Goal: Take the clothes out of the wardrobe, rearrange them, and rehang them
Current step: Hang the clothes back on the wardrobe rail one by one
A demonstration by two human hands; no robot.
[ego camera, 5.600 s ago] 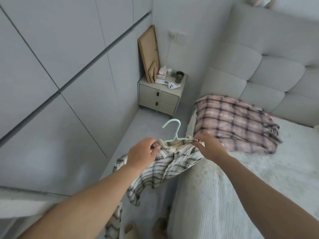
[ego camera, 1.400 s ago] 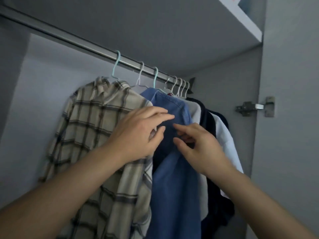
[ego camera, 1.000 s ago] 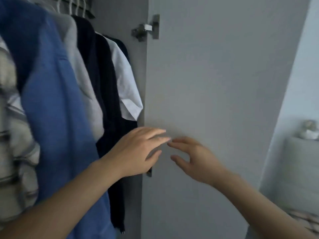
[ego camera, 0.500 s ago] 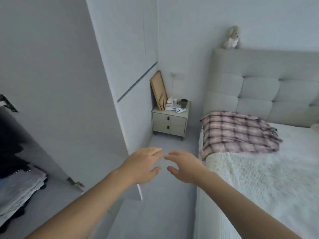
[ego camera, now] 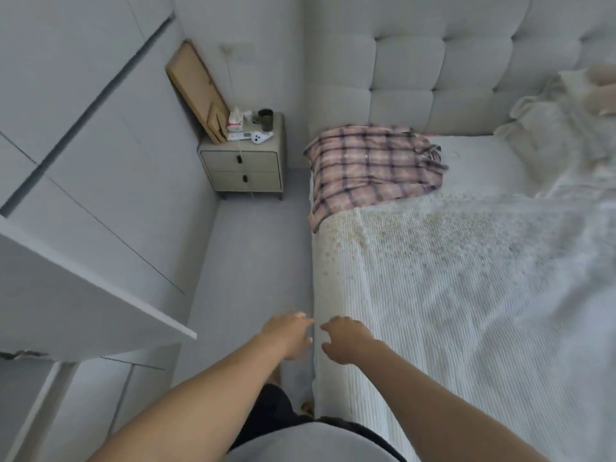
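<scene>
Meanwhile, nothing is held: the left hand (ego camera: 286,335) and right hand (ego camera: 346,340) are stretched forward with fingers loosely spread, near the bed (ego camera: 466,295) edge. The shirt (ego camera: 373,165) is spread at the far end, well apart, judged soft, light and limp, best taken at the collar. No hanger is seen, and the nightstand (ego camera: 245,168) drawers are shut, contents hidden.

Nightstand (ego camera: 245,168) beside bed (ego camera: 466,295)
</scene>
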